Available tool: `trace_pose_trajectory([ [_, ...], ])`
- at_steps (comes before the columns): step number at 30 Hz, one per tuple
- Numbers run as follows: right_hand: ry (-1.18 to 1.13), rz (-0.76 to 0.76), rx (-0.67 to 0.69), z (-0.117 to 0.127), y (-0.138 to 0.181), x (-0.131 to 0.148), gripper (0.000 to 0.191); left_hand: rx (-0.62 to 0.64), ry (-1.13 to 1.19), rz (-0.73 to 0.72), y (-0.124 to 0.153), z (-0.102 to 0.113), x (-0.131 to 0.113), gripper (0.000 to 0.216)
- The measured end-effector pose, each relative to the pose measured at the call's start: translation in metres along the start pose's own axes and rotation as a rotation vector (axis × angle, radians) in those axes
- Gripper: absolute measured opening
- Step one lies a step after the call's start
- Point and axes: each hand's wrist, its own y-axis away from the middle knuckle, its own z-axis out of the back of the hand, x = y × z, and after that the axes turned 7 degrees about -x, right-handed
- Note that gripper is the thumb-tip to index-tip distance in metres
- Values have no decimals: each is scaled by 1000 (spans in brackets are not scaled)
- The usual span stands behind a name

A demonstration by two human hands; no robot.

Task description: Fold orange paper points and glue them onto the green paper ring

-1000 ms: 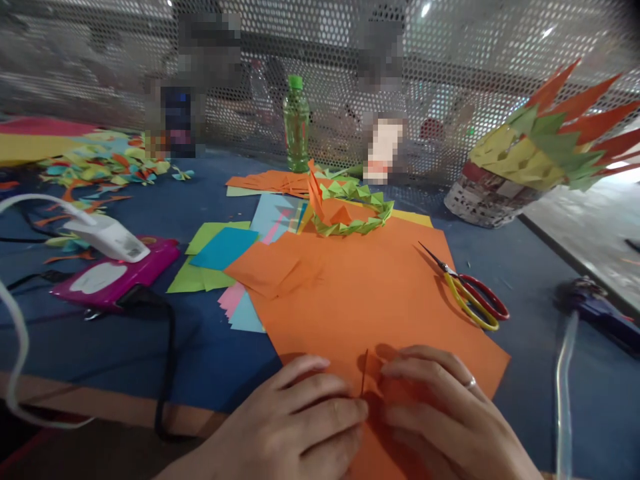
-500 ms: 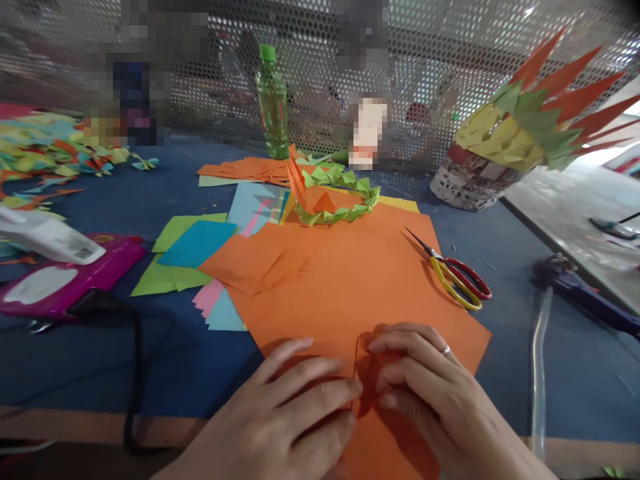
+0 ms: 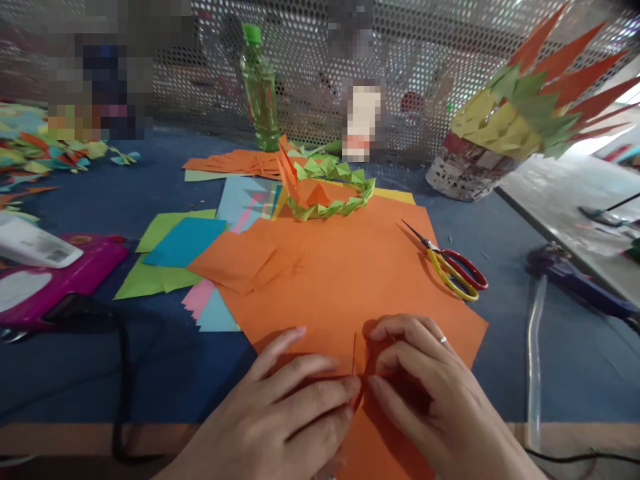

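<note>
An orange sheet of paper (image 3: 395, 427) lies in front of me on a larger stack of orange paper (image 3: 330, 293). My left hand (image 3: 290, 407) rests on it with fingers outstretched and apart, pressing it down. My right hand (image 3: 425, 380) has its fingers bent in, thumb and fingertips pinching the sheet's edge close to my left fingertips. A thin dark edge line runs up between the hands; how the paper is folded under them is partly hidden. Scissors (image 3: 450, 267) with red and yellow handles lie on the stack's right side.
A green folded-paper ring (image 3: 330, 210) sits at the stack's back. Blue paper (image 3: 187, 241) and a magenta device (image 3: 95, 267) are left. A green-capped bottle (image 3: 260, 100) and paper-spiked basket (image 3: 465, 167) stand behind. A glue gun (image 3: 575, 280) with a clear stick lies right.
My right thumb has moved up and left, nearer the left fingertips. My left hand stays almost in place. The view has shifted slightly, so the table's things appear further left.
</note>
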Motion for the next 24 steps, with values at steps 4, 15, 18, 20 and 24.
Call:
trace_pose_trajectory([
  [4,15,-15,-24,-3,2,1,9,-5,13,-17,4,-4,-1,13],
  [15,41,-27,-108,-10,6,8,12,27,-3,-19,2,-2,2,22],
  [18,38,-30,-149,-10,4,11,12,8,-23,-114,3,-4,9,28],
  [20,35,-30,-156,-10,3,11,13,7,-45,-171,4,-5,13,30],
  [24,39,-20,-130,-9,4,7,12,-5,-88,-195,5,-7,16,32],
])
